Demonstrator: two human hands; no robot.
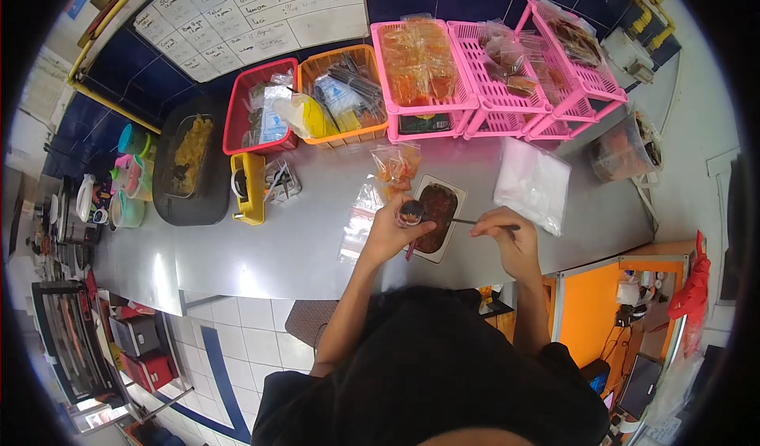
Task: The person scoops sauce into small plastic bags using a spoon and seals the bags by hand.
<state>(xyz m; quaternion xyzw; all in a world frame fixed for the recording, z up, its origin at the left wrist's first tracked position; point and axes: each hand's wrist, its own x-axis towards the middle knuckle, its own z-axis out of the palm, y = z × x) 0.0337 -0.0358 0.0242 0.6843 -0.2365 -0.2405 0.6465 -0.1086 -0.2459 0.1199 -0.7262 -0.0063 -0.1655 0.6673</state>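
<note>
My left hand [387, 235] grips a small clear plastic bag [409, 223], its mouth held around the dark bowl of a ladle [412, 208]. Between the fingers of my right hand [512, 241] is the ladle's thin handle, which runs leftward across a rectangular container [461, 199] of dark red-brown sauce [438, 208]. What the bag contains is hard to make out. Just beyond my left hand lie filled bags of orange food [396, 164]. Flat clear zip bags [358, 226] rest to its left.
A stack of clear plastic bags [530, 185] lies to the right on the steel table [285, 250]. Along the wall stand pink racks [469, 122], an orange basket [344, 140] and a red basket [237, 131]. Farther left are a yellow tape dispenser [255, 194] and a black tray [190, 208].
</note>
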